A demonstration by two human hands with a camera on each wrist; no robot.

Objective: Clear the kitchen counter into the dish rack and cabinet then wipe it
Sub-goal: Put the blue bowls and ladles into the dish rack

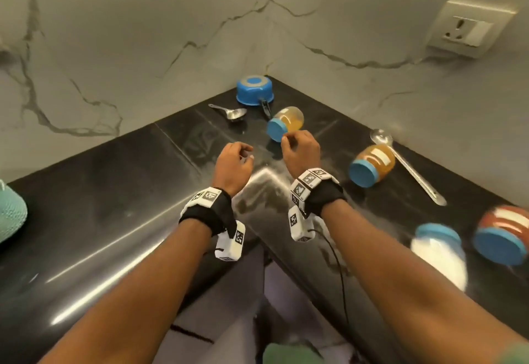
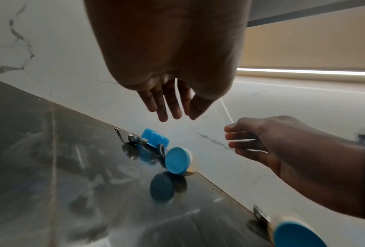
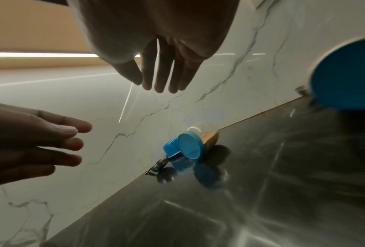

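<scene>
1. Black polished stone forms the desk point(image 1: 94, 220), which is set into a corner of marble-veined walls point(image 1: 128, 34).
2. Both hands are held above the desk near its middle: the left hand point(image 1: 233, 163) and the right hand point(image 1: 302, 153) are seen empty, fingers relaxed and loosely spread.
3. An overturned blue pot point(image 1: 254, 90) is seen at 12 o'clock in the corner, with a metal scoop point(image 1: 230, 113) just beside it at 11 o'clock.
4. A toppled jar of pale yellow contents point(image 1: 286, 123) lies directly ahead of the right hand's fingers, blue lid toward the person.
5. At 2 o'clock an orange-filled jar point(image 1: 373, 164) lies on its side, touching a long steel spoon point(image 1: 406, 167).
6. At 4 o'clock a white-filled jar point(image 1: 439, 252) and a red-filled jar point(image 1: 503, 233) are blurred.
7. A teal mesh item point(image 1: 10, 211) is cut off at 9 o'clock.
8. A wall socket point(image 1: 469, 29) is mounted at 1 o'clock.
</scene>
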